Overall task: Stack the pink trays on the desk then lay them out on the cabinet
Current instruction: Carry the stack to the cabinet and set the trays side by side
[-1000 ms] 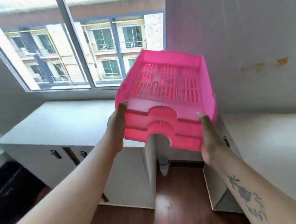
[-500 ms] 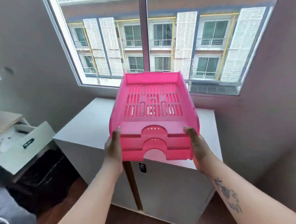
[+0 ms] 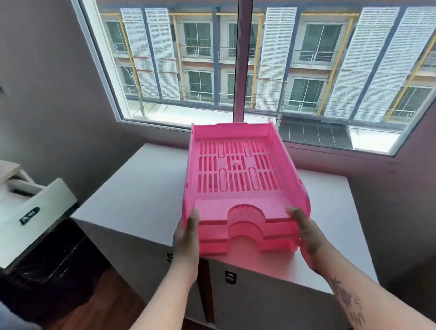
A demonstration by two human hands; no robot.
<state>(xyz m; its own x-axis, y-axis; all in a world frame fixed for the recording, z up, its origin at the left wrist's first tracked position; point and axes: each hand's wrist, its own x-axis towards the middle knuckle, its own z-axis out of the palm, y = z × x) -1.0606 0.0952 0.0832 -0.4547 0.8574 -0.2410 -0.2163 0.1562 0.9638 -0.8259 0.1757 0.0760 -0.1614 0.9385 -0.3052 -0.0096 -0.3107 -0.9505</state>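
Observation:
A stack of pink trays (image 3: pixel 237 168), nested one inside another, with slotted floors and arched cut-outs at the near end, sits low over the white cabinet top (image 3: pixel 142 192). Its near edge is at or just above the cabinet's front edge. My left hand (image 3: pixel 187 239) grips the stack's near left corner, thumb on the top tray's rim. My right hand (image 3: pixel 306 236) grips the near right corner the same way. The lower trays show only as stepped front edges.
The cabinet stands under a large window (image 3: pixel 243 61), between grey walls. Its doors (image 3: pixel 258 297) have dark handles. At the left, an open white drawer (image 3: pixel 28 217) juts out over a dark bin. Brown wooden floor (image 3: pixel 93 320) lies below.
My view has swung from the desk corner to face the cabinet. The stack, held in both hands, has come down and forward over the cabinet top.

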